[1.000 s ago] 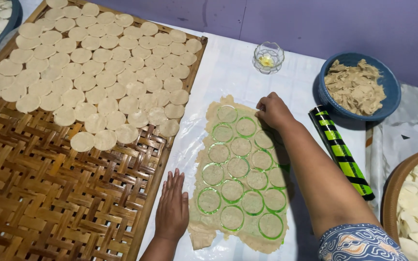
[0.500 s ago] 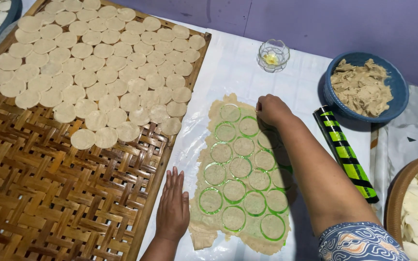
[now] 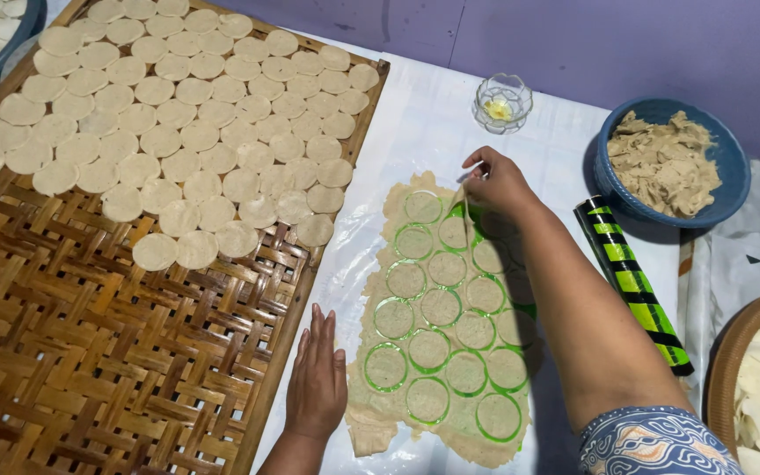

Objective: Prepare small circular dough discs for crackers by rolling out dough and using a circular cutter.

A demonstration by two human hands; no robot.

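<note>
Two hands work at a rolled dough sheet (image 3: 442, 317) scored into green-ringed circles: the right hand (image 3: 496, 180) pinches a dough strip (image 3: 465, 204) at its far edge, while the left hand (image 3: 317, 376) lies flat, fingers together, beside the woven tray (image 3: 90, 352).

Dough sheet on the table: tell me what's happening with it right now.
A person works over the rolled dough sheet, already cut into rounds with green showing through the rings. The right hand pinches a thin strip of trimming at the far edge; the left hand lies flat beside the sheet. Cut discs fill part of the woven bamboo tray.
</note>
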